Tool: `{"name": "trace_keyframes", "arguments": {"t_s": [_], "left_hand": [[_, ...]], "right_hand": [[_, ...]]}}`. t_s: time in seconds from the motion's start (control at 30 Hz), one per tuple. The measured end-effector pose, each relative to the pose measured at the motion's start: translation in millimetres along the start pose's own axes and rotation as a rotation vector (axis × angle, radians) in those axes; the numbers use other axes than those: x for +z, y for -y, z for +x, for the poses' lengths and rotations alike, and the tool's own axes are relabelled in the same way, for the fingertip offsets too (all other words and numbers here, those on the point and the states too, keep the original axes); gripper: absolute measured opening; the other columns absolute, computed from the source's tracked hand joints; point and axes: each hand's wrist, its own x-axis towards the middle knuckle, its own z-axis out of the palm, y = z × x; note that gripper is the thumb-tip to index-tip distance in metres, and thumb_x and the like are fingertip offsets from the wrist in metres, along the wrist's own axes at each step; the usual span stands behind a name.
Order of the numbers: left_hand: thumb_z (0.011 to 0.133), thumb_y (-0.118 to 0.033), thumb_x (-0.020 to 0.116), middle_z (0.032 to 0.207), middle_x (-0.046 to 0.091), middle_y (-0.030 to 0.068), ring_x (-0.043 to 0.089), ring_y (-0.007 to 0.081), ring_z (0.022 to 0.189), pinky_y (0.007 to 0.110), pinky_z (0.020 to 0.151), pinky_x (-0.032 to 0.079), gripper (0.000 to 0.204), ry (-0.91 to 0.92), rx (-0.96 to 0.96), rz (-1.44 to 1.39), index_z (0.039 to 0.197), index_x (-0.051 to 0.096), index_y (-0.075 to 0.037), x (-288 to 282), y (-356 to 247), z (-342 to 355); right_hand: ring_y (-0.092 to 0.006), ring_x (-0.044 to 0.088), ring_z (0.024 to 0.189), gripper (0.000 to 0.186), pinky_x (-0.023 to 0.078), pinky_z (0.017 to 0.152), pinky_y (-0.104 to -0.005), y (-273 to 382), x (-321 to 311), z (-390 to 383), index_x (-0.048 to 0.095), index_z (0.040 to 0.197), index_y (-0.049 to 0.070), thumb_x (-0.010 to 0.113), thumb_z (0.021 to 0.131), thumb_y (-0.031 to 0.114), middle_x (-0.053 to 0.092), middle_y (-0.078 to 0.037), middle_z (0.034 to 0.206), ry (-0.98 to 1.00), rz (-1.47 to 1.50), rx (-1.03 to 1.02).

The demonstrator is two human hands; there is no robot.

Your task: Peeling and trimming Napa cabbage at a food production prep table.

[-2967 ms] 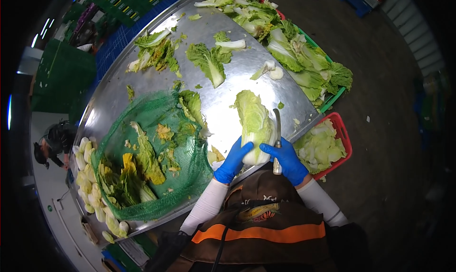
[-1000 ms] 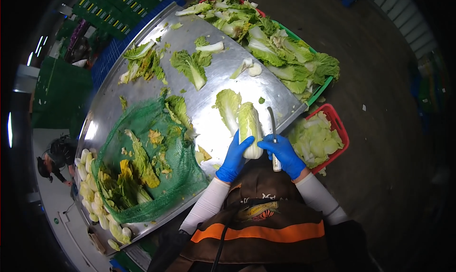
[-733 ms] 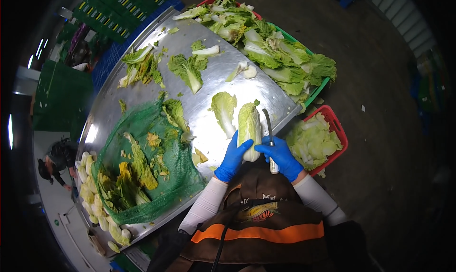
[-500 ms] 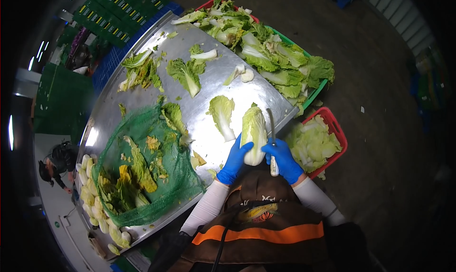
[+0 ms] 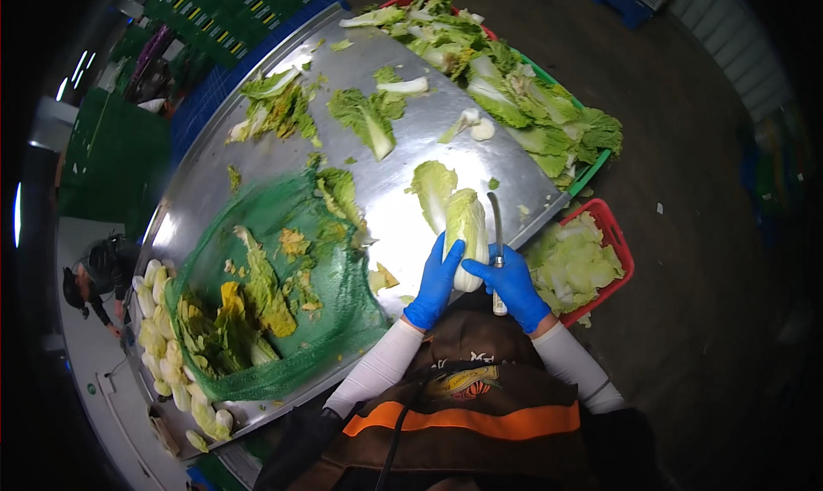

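Note:
In blue gloves, my left hand (image 5: 437, 281) holds a trimmed napa cabbage (image 5: 465, 225) upright over the near edge of the steel table (image 5: 506, 161). My right hand (image 5: 514, 285) grips a curved knife (image 5: 495, 216) by its handle, blade pointing away from me, with my thumb against the cabbage's base. A loose pale leaf (image 5: 433, 191) lies just beyond the cabbage. To the left, a green mesh sack (image 5: 330, 319) with yellowed leaves (image 5: 274, 311) is spread on the table, beside several small trimmed cabbage hearts (image 5: 154, 337).
Loose leaves (image 5: 377, 114) are scattered over the table. A green crate (image 5: 591, 182) heaped with leaves adjoins a red crate behind it. A red basket (image 5: 621, 247) of pale leaves sits right. Stacked green crates (image 5: 214, 11) stand behind; another person (image 5: 99, 277) bends at far left.
Since three seconds ago, an outer leaf has come off the cabbage and lies on the table above it. Both hands still hold cabbage and knife; lately they shifted slightly right.

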Motion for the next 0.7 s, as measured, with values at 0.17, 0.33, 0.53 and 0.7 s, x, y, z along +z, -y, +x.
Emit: {"name": "trace_keyframes", "arguments": {"t_s": [0.17,0.33,0.53,0.7], "left_hand": [[0.097,-0.03,0.057,0.121,0.057,0.0124,0.056,0.0166,0.107,0.029,0.092,0.046,0.051,-0.064,0.07,-0.098,0.134,0.044,0.003,-36.3,-21.2,-15.5],[0.099,-0.038,0.049,0.124,0.056,0.0112,0.057,0.0225,0.11,0.034,0.095,0.047,0.049,-0.034,-0.129,-0.682,0.135,0.044,-0.004,-73.4,-38.6,-33.4],[0.092,-0.061,0.045,0.133,0.051,0.0146,0.053,0.0316,0.118,0.044,0.097,0.046,0.067,0.262,-0.198,-1.344,0.137,0.045,-0.011,-171.4,-62.7,-44.9],[0.101,-0.037,0.042,0.14,0.046,0.0136,0.047,0.0328,0.127,0.051,0.102,0.042,0.052,0.048,0.299,-0.416,0.146,0.031,-0.013,-236.6,-104.5,-109.1]], "right_hand": [[-0.0058,0.049,0.047,0.021,0.04,0.043,-0.0217,-4.6,57.9,-4.1,0.059,0.087,0.007,0.077,0.078,0.014,0.055,0.002,0.064,-0.059,0.112,-0.037],[-0.0059,0.049,0.05,0.018,0.04,0.045,-0.0216,9.6,107.7,-15.4,0.059,0.096,0.006,0.069,0.081,0.006,0.055,0.001,0.068,-0.061,0.221,-0.02],[-0.0034,0.044,0.055,0.016,0.033,0.047,-0.0188,2.9,79.6,-22.4,0.059,0.099,0.009,0.064,0.087,0.018,0.049,0.005,0.072,-0.178,0.385,-0.194],[-0.02,0.048,0.126,0.048,0.036,0.105,-0.0356,-11.7,-31.1,-22.4,0.049,0.137,0.003,0.051,0.097,0.029,0.054,-0.008,0.134,-0.511,-0.011,-0.18]]}}
